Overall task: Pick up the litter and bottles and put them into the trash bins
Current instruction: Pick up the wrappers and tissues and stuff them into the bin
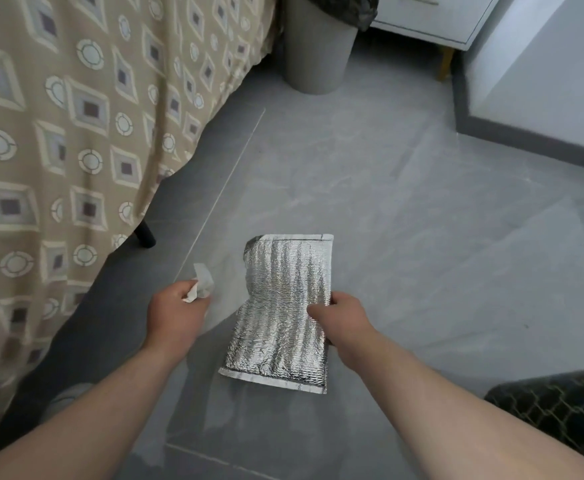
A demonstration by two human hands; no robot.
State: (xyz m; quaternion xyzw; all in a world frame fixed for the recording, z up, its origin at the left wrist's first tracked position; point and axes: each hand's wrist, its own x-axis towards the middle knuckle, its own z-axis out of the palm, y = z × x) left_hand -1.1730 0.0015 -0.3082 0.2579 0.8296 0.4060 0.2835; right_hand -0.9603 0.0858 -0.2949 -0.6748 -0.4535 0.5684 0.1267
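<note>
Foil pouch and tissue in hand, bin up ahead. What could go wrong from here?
1. The right hand pinches the foil pouch at one side edge only; the creased sheet hangs loose and could slip.
2. The tissue sticks out of the left hand and may drop.
3. The bin stands farther off beside the bedspread, its opening cut off by the frame; a toss from here might miss.

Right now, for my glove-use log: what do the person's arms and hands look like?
The left hand and right hand are bare: no gloves, rings or watch show. The left forearm and right forearm are uncovered, no sleeve in view.
</note>
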